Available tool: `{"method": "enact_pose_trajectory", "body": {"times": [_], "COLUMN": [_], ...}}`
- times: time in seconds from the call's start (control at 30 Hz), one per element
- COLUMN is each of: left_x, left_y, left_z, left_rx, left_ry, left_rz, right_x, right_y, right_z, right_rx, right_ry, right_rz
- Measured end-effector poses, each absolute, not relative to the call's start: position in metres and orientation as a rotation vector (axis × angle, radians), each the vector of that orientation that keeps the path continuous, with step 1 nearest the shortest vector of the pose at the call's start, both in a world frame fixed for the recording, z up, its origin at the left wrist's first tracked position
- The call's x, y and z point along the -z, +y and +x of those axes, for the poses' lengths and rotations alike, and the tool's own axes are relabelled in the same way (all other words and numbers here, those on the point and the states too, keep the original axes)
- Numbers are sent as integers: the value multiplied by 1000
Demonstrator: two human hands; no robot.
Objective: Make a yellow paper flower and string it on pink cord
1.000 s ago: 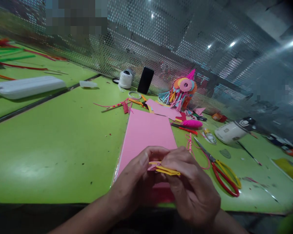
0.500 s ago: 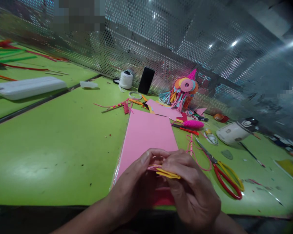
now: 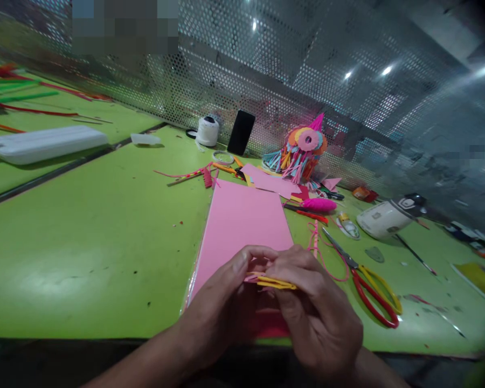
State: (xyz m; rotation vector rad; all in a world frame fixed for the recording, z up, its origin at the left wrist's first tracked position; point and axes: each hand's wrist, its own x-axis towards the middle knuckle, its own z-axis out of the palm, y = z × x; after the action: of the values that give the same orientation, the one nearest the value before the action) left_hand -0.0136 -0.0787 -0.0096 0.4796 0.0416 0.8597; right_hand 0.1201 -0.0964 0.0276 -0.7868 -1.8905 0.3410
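Observation:
Low in the head view, my left hand (image 3: 216, 299) and my right hand (image 3: 321, 310) meet over the near end of a stack of pink paper (image 3: 246, 226). Between them are small folded paper strips, one yellow (image 3: 278, 283) and one pink (image 3: 250, 278). My right fingers and thumb pinch the yellow strip. My left thumb and fingers close on the pink end, partly hidden by the hand. Beneath my hands a red sheet (image 3: 270, 326) shows at the table edge. To the right of my right hand lie scissors (image 3: 374, 293) with red and yellow handles.
A fringed paper ornament (image 3: 305, 148) stands at the back, with a phone (image 3: 241, 132) and a white thread spool (image 3: 207, 132) to its left. A white jug (image 3: 383, 220) lies tilted at right. A long white case (image 3: 50, 144) rests at left on the green table (image 3: 105, 253).
The yellow strip has tilted slightly and looks flatter between my fingers. Both hands keep their grip, and the whole view has shifted a little.

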Motion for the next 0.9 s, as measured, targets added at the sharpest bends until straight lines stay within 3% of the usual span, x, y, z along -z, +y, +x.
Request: {"method": "enact_pose_trajectory", "body": {"times": [0.43,0.9], "left_x": [14,12], "left_y": [-79,-78], "left_z": [-13,-19], "left_rx": [-868,-921], "left_ry": [61,189], "left_rz": [571,767], "right_x": [-28,-41], "right_y": [-101,-95], "right_z": [123,118], "right_rx": [-437,-264], "right_ry": [-1861,-1971], "right_rz": [-835,-682]}}
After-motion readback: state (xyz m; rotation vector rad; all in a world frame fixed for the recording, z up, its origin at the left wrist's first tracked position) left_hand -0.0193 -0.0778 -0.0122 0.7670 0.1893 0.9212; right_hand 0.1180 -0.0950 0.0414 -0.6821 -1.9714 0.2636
